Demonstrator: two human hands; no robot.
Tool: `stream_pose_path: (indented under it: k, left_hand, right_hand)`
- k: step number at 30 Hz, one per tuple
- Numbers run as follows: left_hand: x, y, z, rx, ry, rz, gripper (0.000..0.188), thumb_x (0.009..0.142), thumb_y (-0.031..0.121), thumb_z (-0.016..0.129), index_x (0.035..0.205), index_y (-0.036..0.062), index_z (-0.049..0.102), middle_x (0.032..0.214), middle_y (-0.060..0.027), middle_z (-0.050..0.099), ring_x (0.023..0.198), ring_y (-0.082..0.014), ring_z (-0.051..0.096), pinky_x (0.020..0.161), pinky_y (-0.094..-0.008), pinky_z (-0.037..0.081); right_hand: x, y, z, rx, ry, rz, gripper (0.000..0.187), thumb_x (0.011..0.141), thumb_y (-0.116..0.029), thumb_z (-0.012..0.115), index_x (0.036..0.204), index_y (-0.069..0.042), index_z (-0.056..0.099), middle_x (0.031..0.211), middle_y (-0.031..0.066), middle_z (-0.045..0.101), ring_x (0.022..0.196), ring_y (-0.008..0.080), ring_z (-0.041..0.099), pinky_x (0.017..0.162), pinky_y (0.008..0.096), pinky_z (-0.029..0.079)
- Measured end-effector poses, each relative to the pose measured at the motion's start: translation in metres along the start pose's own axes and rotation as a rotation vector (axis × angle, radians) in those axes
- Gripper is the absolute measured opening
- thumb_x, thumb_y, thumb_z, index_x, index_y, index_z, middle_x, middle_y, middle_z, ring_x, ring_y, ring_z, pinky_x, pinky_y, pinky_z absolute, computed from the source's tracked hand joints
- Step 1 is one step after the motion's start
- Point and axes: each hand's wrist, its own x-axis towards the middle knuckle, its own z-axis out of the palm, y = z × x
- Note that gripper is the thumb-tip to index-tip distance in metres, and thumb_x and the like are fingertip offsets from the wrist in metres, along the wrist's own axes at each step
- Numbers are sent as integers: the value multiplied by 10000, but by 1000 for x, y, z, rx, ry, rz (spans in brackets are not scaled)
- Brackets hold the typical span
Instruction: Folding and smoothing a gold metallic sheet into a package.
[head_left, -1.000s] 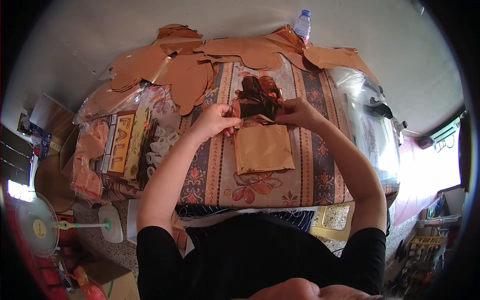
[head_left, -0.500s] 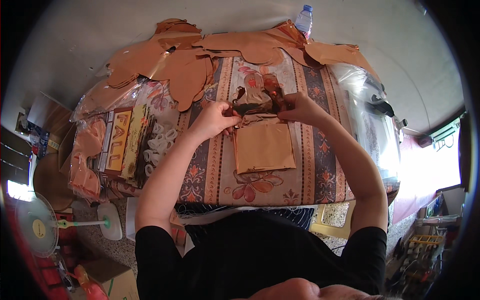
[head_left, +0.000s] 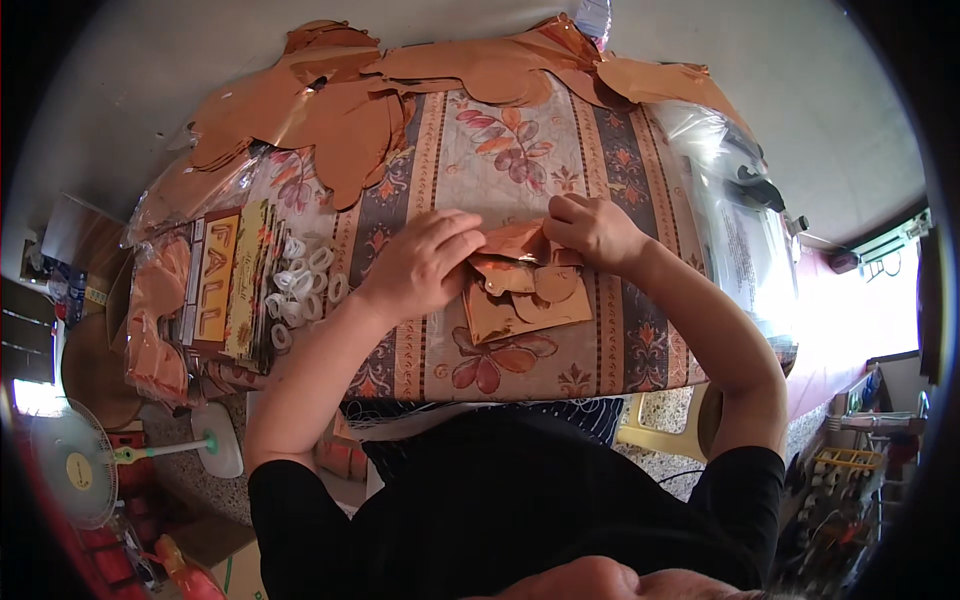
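A flat, deflated copper-coloured foil balloon (head_left: 528, 316) lies folded on the table in front of me. Its upper part is doubled over toward me, with rounded foil lobes showing on top of the squarish lower layer. At the upper right edge, my right hand (head_left: 598, 235) pinches the raised foil, its fingers curled in. My left hand (head_left: 430, 258) is closed at the upper left edge of the foil; its thumb and the exact grip are partly hidden.
Stacks of flat copper foil balloons (head_left: 350, 130) cover the table's far side. On the left stand printed cards (head_left: 250, 280) and white rings (head_left: 300, 285). Clear plastic bags (head_left: 735, 240) lie at right. A bottle (head_left: 594, 18) stands at the back. A fan (head_left: 75, 465) is at lower left.
The raised upper part of the foil has come down toward me onto the lower layer. Both hands have stayed at its upper corners. The view has shifted slightly.
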Motion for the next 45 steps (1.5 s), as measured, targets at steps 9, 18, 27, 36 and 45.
stream_pose_path:
  k: [9,18,27,36,45]
  left_hand:
    - [-14,33,11,-187,-151,-40,484,830,286,724,1232,37,619,1337,-109,574,1304,-264,488,1097,-420,386]
    - [-15,32,13,-190,-141,13,443,824,276,727,1179,22,646,1314,-113,589,1294,-273,498,1067,-391,423]
    - [-15,40,12,-190,-160,-22,409,841,232,704,1188,27,634,1308,-119,588,1319,-281,471,1082,-404,404]
    - [-20,33,15,-271,-178,-19,420,846,224,703,1209,28,625,1319,-137,578,1334,-298,454,1137,-437,323]
    - [-19,25,0,-482,-69,-102,271,868,94,665,1134,45,647,1148,-111,673,1144,-270,618,996,-386,492]
  right_hand:
    - [1,0,-2,-138,27,-122,222,690,-106,651,886,-55,560,830,68,514,756,240,605,580,350,523]
    - [-17,6,-24,-31,70,185,281,784,-11,619,1063,-21,651,982,111,638,907,299,639,773,397,536]
    - [-1,-69,8,61,-78,396,526,935,-203,535,1396,23,421,1467,214,393,1402,344,319,1164,431,245]
    - [-5,-75,20,-16,-52,398,617,939,-263,523,1462,3,334,1515,191,336,1436,327,266,1184,446,179]
    - [-8,-76,21,-24,-37,396,620,931,-267,519,1461,0,341,1508,193,346,1434,322,274,1186,447,179]
